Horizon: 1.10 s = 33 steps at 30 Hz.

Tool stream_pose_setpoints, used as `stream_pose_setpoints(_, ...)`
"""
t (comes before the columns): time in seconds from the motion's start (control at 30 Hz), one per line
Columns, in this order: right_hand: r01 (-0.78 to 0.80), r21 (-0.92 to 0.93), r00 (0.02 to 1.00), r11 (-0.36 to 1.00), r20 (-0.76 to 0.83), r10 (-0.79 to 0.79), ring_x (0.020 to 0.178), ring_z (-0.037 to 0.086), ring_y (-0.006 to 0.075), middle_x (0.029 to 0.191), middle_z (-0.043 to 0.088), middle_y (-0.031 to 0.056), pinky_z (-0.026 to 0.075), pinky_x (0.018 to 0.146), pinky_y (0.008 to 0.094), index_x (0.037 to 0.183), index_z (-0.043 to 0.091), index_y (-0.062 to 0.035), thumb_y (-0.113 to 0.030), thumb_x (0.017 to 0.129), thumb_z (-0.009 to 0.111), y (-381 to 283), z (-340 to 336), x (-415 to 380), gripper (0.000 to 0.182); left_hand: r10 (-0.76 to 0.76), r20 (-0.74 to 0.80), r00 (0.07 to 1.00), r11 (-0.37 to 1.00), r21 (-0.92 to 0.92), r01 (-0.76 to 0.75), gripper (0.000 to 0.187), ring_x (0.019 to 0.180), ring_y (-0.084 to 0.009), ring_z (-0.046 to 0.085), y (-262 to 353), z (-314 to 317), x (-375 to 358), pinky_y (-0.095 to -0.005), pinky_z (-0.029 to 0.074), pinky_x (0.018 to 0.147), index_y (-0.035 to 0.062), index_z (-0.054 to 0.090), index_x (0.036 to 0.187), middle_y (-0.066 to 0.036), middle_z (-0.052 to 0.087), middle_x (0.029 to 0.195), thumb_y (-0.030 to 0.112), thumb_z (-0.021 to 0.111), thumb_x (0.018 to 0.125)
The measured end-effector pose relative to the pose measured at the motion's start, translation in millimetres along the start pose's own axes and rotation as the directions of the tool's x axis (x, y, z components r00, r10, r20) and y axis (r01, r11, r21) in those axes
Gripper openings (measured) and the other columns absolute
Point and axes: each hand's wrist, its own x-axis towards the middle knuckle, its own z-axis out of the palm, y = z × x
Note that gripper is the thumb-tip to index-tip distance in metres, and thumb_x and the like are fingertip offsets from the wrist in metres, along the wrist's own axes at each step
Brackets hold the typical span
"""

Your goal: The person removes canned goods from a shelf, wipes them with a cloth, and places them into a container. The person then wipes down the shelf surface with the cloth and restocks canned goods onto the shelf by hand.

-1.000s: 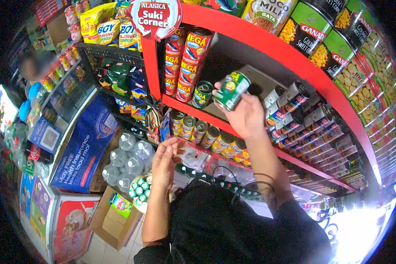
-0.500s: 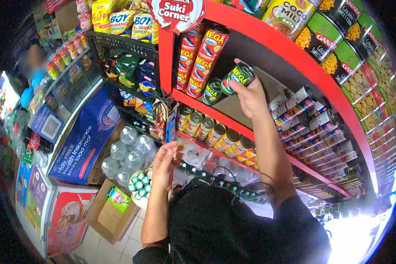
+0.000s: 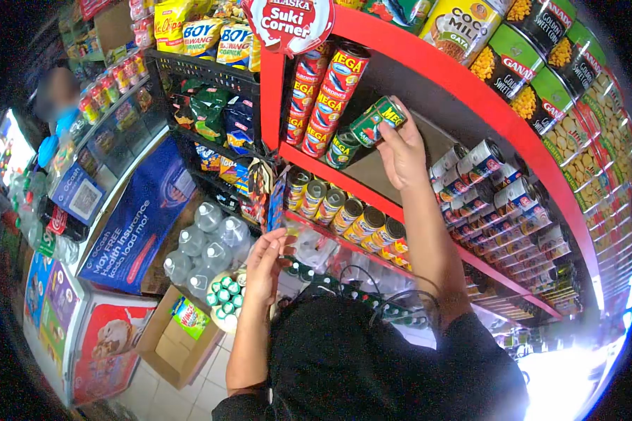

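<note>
My right hand [image 3: 402,151] grips a green Mega can [image 3: 378,122] inside the red-edged shelf [image 3: 393,208]. That can is tilted, its lower end at the top of another green Mega can [image 3: 341,149] standing on the shelf. Stacks of red Mega sardine cans [image 3: 328,105] rise to the left of it. My left hand [image 3: 265,263] hangs lower down, in front of the shelf, fingers slightly curled and thumb near them; I see nothing held in it.
Yellow-labelled cans [image 3: 364,224] line the shelf below. Condensed-looking white cans [image 3: 481,165] are stacked to the right. Snack bags [image 3: 202,38] hang at upper left. Water bottles [image 3: 207,242] and an open carton [image 3: 172,351] are on the floor. A person [image 3: 62,105] is at far left.
The green can in my right hand has turned, showing its side label now, and its lower end has come to the top of the standing green can. My left hand has barely moved.
</note>
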Motion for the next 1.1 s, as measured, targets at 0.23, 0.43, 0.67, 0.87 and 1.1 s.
stream_pose_setpoints(0.23,0.077,-0.391,0.996,0.917,-0.019,-0.092,0.095,0.064,0.0134,0.105,0.067,0.0027,0.054,0.089,0.0314,0.129,0.056,-0.0025,-0.009,0.074,0.091,-4.3,5.6,-17.3,0.065,-0.001,0.002,1.000,0.996,0.089,0.001,0.037,0.101,-0.0133,0.062,-0.4,16.3,1.2,-0.0283,0.047,0.082,0.0085,0.059,0.130,-0.006,0.070,0.119,0.031,0.064,0.101)
stream_pose_setpoints(0.43,0.026,-0.500,0.994,0.866,-0.077,-0.074,0.090,0.063,0.0117,0.101,0.065,0.0057,0.055,0.078,0.0291,0.116,0.053,-0.0022,-0.016,0.076,0.091,6.8,24.7,-34.0,0.058,0.441,0.251,0.861,0.735,0.449,-0.508,0.056,0.112,-0.0170,0.060,35.5,97.1,25.3,-0.0292,0.050,0.092,0.0024,0.048,0.142,-0.007,0.055,0.134,0.009,0.073,0.092)
stream_pose_setpoints(0.67,-0.040,-0.180,0.993,0.983,-0.120,0.019,0.098,0.061,0.0167,0.114,0.060,0.0091,0.053,0.087,0.0334,0.140,0.040,-0.0052,-0.012,0.089,0.072,-10.3,31.0,-24.8,0.061,0.438,0.240,0.866,0.757,0.421,-0.500,0.057,0.107,-0.0128,0.060,25.3,124.4,54.8,-0.0293,0.052,0.088,0.0030,0.047,0.145,-0.008,0.055,0.134,0.010,0.072,0.094)
stream_pose_setpoints(0.87,-0.018,-0.560,0.998,0.828,-0.059,-0.018,0.111,0.056,0.0176,0.125,0.057,0.0087,0.046,0.100,0.0322,0.154,0.032,-0.0072,-0.005,0.095,0.064,3.2,15.2,-1.5,0.067,0.340,0.234,0.911,0.839,0.361,-0.406,0.051,0.098,-0.0124,0.064,-26.0,97.1,51.4,-0.0277,0.053,0.081,0.0028,0.051,0.140,-0.010,0.063,0.126,0.009,0.072,0.094)
stream_pose_setpoints(1.1,0.208,-0.780,0.972,0.590,0.097,-0.215,0.118,0.062,0.0280,0.130,0.061,0.0204,0.047,0.104,0.0385,0.145,0.041,-0.0020,-0.022,0.084,0.083,20.4,7.6,7.6,0.076,0.210,0.191,0.959,0.863,0.425,-0.273,0.040,0.104,-0.0135,0.062,-34.1,67.2,35.7,-0.0275,0.050,0.088,0.0011,0.054,0.135,-0.007,0.066,0.120,0.008,0.066,0.097)
